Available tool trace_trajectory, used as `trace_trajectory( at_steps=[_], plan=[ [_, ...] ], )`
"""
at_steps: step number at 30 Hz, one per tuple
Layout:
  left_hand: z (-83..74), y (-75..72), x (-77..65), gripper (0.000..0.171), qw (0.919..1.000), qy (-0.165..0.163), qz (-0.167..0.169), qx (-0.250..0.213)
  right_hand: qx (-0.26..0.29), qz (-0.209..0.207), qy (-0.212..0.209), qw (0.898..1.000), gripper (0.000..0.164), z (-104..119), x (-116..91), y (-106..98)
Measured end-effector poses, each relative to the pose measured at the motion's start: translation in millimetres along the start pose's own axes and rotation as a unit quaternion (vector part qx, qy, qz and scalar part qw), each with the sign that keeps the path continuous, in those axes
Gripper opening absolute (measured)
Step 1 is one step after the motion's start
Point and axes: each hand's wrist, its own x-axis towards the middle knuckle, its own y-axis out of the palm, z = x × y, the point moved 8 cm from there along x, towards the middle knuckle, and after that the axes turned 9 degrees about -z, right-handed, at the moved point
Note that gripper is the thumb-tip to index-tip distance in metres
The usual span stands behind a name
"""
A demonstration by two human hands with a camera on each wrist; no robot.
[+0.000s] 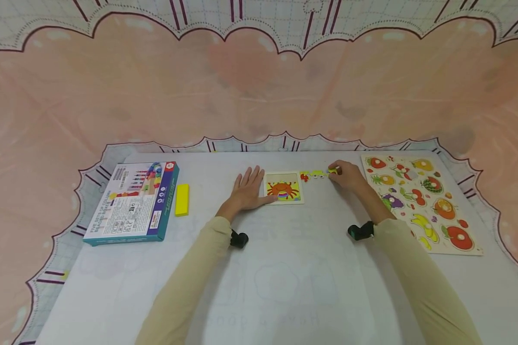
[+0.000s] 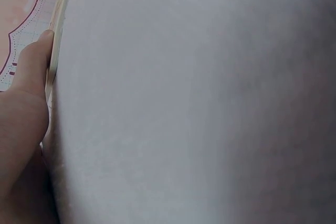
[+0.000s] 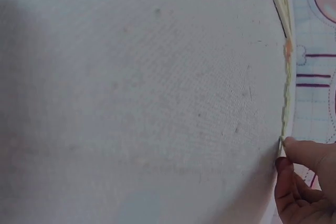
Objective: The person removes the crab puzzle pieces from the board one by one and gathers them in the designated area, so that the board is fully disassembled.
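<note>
One crab puzzle (image 1: 288, 190), an orange crab in a pale frame, its upper strip bare, lies near the table's (image 1: 276, 268) far edge. The left hand (image 1: 247, 191) spreads flat, thumb on it; the right hand (image 1: 348, 177) pinches a yellow-green piece (image 1: 334, 171) beside more, too small to count. One fruit board (image 1: 423, 205) lies toward the right edge; one box (image 1: 134, 203), one yellow block (image 1: 182, 200) left.

This looks like a spot for play or learning, maybe in a home or a classroom; I can't tell which; a white bench (image 1: 285, 278) has a fruit picture board (image 1: 423, 212), a crab puzzle (image 1: 282, 189) and a box (image 1: 131, 206) with bright pictures on it; behind it and at its sides is a peachy pink cloth (image 1: 259, 96) with a wavy, cheerful border.
</note>
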Motion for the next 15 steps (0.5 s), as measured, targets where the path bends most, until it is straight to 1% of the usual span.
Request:
trace_trajectory(
  at_steps=[5,9,12,15],
  plan=[
    [0.4,-0.1,-0.6,0.1,1.0,0.003,-0.001,-0.002,-0.02,-0.013,-0.026,0.999,0.03,7.1,-3.5,-2.7],
    [0.6,-0.1,-1.8,0.1,1.0,0.004,0.0,0.0,-0.029,-0.017,-0.03,0.999,0.03,4.9,-5.8,-2.8],
    [-0.1,-1.6,-2.3,0.1,1.0,0.007,-0.004,-0.001,-0.025,-0.015,-0.033,0.999,0.031,2.7,-6.5,-1.4],
    [-1.5,-3.5,-3.2,0.099,0.9999,0.009,-0.008,-0.002,-0.016,-0.022,-0.045,0.999,0.031,3.8,-7.1,-1.6]
  ],
)
